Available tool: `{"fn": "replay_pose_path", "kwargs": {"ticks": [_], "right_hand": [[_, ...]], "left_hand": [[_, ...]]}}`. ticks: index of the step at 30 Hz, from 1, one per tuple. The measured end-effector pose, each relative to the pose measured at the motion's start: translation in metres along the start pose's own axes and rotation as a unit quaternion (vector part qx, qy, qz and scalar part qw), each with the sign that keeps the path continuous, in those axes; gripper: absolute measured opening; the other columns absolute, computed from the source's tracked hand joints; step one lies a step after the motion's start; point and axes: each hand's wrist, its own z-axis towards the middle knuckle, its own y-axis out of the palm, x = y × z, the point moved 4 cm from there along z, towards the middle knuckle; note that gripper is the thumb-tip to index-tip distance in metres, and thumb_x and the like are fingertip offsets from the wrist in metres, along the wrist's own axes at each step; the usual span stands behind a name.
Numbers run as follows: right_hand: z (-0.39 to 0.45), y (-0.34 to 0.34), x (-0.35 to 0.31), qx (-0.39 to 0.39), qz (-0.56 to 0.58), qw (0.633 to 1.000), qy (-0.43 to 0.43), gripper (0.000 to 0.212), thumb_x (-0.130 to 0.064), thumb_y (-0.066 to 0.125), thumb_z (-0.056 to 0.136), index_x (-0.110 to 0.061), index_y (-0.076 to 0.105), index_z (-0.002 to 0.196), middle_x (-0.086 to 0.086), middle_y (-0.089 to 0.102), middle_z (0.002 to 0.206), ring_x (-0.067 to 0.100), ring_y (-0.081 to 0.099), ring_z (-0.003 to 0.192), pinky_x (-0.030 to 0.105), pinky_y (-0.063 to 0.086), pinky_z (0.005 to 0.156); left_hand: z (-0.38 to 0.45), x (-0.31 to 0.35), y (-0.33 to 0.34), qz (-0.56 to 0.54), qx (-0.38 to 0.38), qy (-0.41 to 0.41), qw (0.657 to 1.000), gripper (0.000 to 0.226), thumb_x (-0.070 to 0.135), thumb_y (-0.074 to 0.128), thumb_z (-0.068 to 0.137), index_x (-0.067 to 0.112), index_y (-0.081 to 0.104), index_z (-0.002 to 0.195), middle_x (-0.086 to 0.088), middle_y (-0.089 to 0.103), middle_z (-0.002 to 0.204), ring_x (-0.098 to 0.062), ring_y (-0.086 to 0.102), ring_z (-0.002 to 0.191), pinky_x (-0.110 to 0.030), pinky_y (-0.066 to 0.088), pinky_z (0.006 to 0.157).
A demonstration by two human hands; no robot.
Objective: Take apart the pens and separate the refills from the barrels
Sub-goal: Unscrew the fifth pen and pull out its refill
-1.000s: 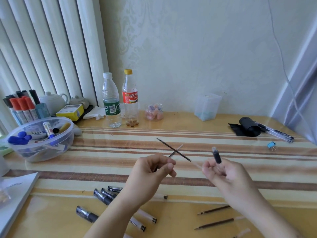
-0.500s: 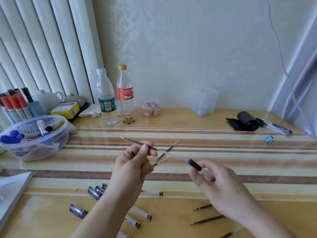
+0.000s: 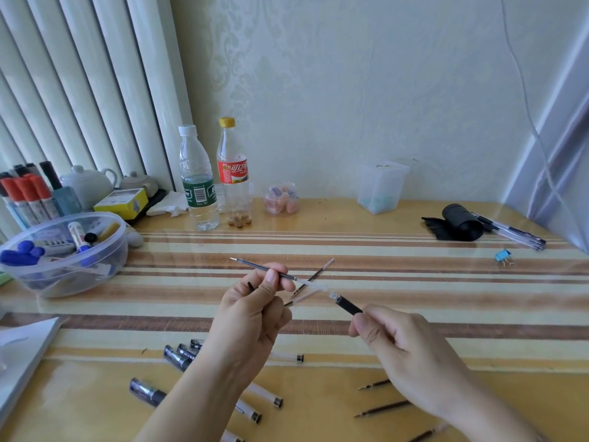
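Observation:
My left hand (image 3: pixel 251 311) pinches a thin black refill (image 3: pixel 255 267) between thumb and forefinger, its tip pointing up-left and its clear tail toward the right. My right hand (image 3: pixel 401 349) grips a pen barrel with a black grip (image 3: pixel 347 304), its open end just right of the refill's tail, apart from it. Another refill (image 3: pixel 314 277) lies on the table beyond my hands. Empty barrels and caps (image 3: pixel 173 358) lie near my left forearm. Loose refills (image 3: pixel 382 409) lie at the lower right.
A clear bowl of markers (image 3: pixel 63 275) sits at the left, with two bottles (image 3: pixel 199 177) behind. A small jar (image 3: pixel 282 199), a clear box (image 3: pixel 381 186), a black roll (image 3: pixel 459 221) with pens and a blue clip (image 3: pixel 503 256) stand along the back and right.
The refill has come out of the barrel into my left hand and swung to point left. My right hand lowered the barrel from upright to a slant toward the refill.

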Motion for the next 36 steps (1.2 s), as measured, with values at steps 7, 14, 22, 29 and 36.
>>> {"fn": "replay_pose_path", "kwargs": {"ticks": [7, 14, 22, 29, 36], "right_hand": [[0.000, 0.001, 0.000, -0.004, 0.001, 1.000, 0.003, 0.057, -0.066, 0.027, 0.085, -0.021, 0.061, 0.082, -0.007, 0.036, 0.047, 0.010, 0.032, 0.045, 0.023, 0.024, 0.046], [-0.001, 0.006, 0.002, -0.001, 0.028, 1.000, -0.010, 0.046, -0.064, 0.034, 0.088, -0.026, 0.060, 0.084, -0.004, 0.038, 0.052, 0.008, 0.032, 0.047, 0.025, 0.024, 0.047], [0.002, 0.006, 0.001, -0.005, 0.323, 0.946, 0.036, 0.034, -0.043, 0.036, 0.096, -0.021, 0.059, 0.085, 0.001, 0.034, 0.061, 0.019, 0.026, 0.053, 0.028, 0.024, 0.048], [0.000, -0.005, -0.001, 0.071, 0.100, 0.989, -0.083, 0.023, -0.052, 0.046, 0.090, -0.033, 0.059, 0.089, -0.007, 0.057, 0.065, 0.015, 0.047, 0.052, 0.029, 0.036, 0.048], [-0.002, -0.003, -0.005, 0.070, 0.068, 0.990, -0.099, 0.018, -0.052, 0.045, 0.090, -0.037, 0.056, 0.089, -0.008, 0.059, 0.068, 0.019, 0.050, 0.052, 0.036, 0.040, 0.048]], "left_hand": [[0.000, 0.002, 0.001, 0.036, -0.012, 0.029, 0.999, 0.014, 0.018, 0.053, 0.086, 0.012, 0.065, 0.083, -0.003, 0.060, 0.068, -0.007, 0.023, 0.035, -0.023, 0.026, 0.051], [-0.007, 0.003, 0.011, 0.194, -0.063, 0.124, 0.971, 0.016, 0.021, 0.057, 0.086, 0.013, 0.070, 0.085, -0.006, 0.066, 0.068, -0.008, 0.029, 0.042, -0.022, 0.024, 0.047], [-0.012, 0.000, 0.021, 0.259, -0.115, 0.104, 0.953, 0.037, 0.034, 0.063, 0.086, 0.019, 0.053, 0.118, -0.007, 0.075, 0.080, -0.012, 0.026, 0.042, -0.023, 0.024, 0.046], [-0.008, 0.004, 0.014, 0.165, -0.068, 0.099, 0.979, 0.020, 0.029, 0.068, 0.079, 0.009, 0.067, 0.083, -0.017, 0.073, 0.080, -0.009, 0.026, 0.040, -0.028, 0.030, 0.051], [-0.008, 0.003, 0.012, 0.146, -0.089, 0.089, 0.981, 0.020, 0.028, 0.070, 0.080, 0.008, 0.067, 0.084, -0.016, 0.076, 0.091, -0.008, 0.027, 0.040, -0.030, 0.029, 0.053]]}}
